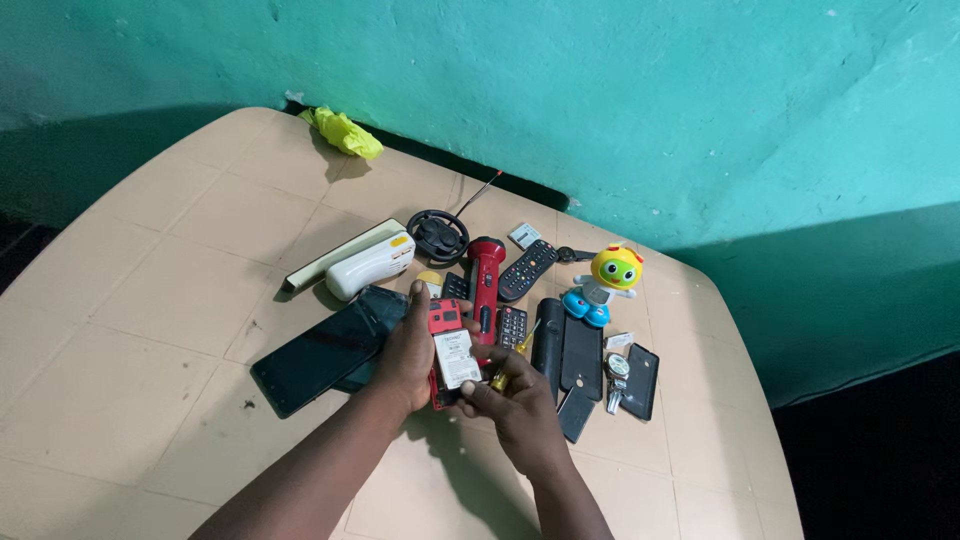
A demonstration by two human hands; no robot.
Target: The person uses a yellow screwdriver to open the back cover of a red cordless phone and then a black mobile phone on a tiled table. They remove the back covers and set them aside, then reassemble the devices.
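Observation:
My left hand (pixel 404 350) grips a small red phone (pixel 447 350) with its back open, a white battery showing in it. My right hand (pixel 518 400) pinches the phone's lower right edge and also holds a thin yellow-handled tool (pixel 497 378). Both hands are over the beige table (pixel 150 300), close to its near middle. Right behind the phone lie a red flashlight (pixel 486 275) and a small black keypad phone (pixel 512 325).
A large dark tablet (pixel 325 355) lies left of my hands. Behind are a white device (pixel 370 265), a black toy steering wheel (pixel 438 235), a black remote (pixel 527 268), a yellow-headed toy robot (pixel 606 282), black phone parts (pixel 580 350) and a yellow cloth (pixel 343 132) by the teal wall.

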